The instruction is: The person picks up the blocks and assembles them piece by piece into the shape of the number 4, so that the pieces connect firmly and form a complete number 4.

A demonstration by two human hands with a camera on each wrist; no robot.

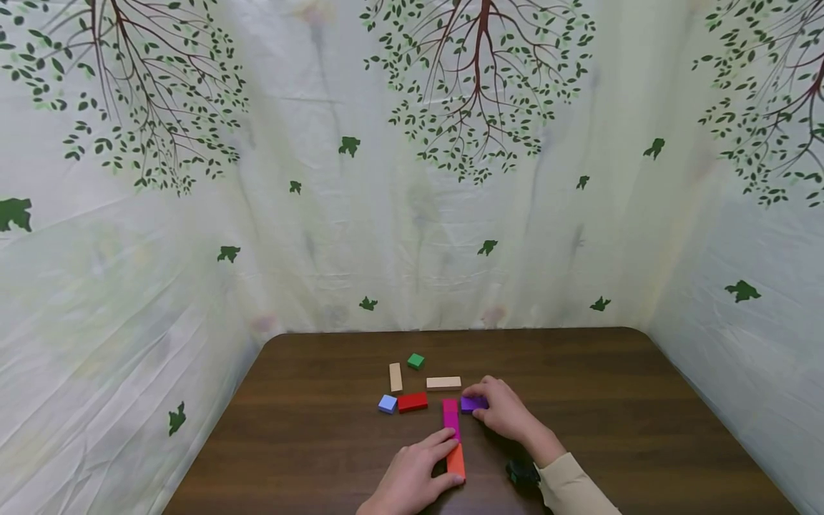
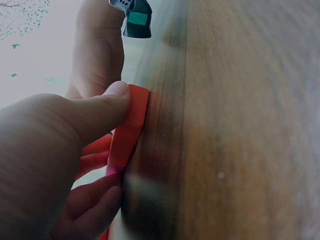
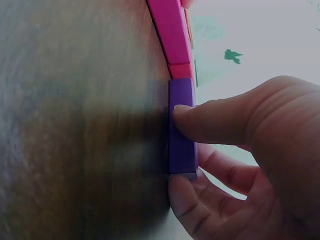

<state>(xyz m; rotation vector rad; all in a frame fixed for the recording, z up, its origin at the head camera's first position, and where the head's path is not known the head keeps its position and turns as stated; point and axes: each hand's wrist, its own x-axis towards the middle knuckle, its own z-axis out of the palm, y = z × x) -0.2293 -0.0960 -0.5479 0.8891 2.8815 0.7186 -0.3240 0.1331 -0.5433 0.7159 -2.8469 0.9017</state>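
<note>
My left hand (image 1: 413,472) holds the orange block (image 1: 455,465) at the front of a row, thumb at its near end and fingers by its left side. A magenta block (image 1: 451,422) continues the row behind it, partly under the fingertips. In the right wrist view a pinkish-red piece (image 3: 181,70) shows past the magenta one. Between thumb and fingers, my right hand (image 1: 508,413) pinches a purple block (image 3: 182,130) lying on the table. The purple block stands at the right of the row's far end; whether they touch, I cannot tell.
Left of the row lie a red block (image 1: 413,403) and a light blue block (image 1: 388,404). Beyond are two beige blocks, one lengthwise (image 1: 395,378) and one crosswise (image 1: 443,383), plus a green block (image 1: 415,361). Printed curtains (image 1: 418,272) surround the brown table (image 1: 309,429).
</note>
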